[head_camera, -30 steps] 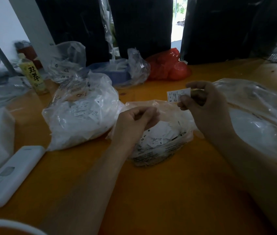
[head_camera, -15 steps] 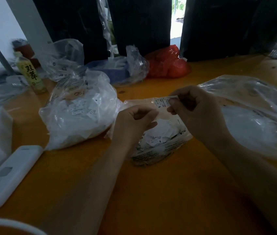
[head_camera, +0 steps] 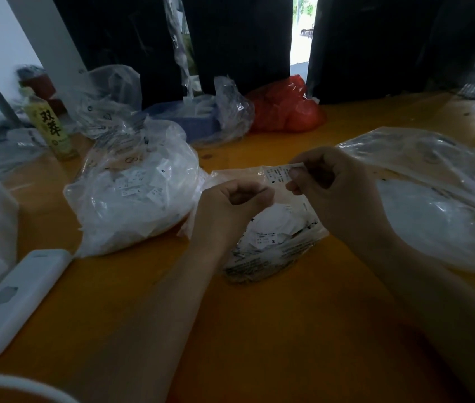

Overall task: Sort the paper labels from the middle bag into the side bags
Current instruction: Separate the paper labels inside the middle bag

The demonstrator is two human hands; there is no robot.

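the right hand (head_camera: 338, 193) pinches one paper label (head_camera: 278, 173) over the middle bag (head_camera: 271, 242), likely raised so its print can be read before choosing a side. its grip is tight on the label's edge. the left hand (head_camera: 230, 210) rests at the bag's mouth, fingers curled; what its grip holds is hidden. the left bag (head_camera: 134, 193) and right bag (head_camera: 433, 196) flank it on the worktop (head_camera: 259, 330).

One camera sits on the person's head and looks forward and down, close over both arms, at the orange table (head_camera: 259, 330) and the dark wall behind it.
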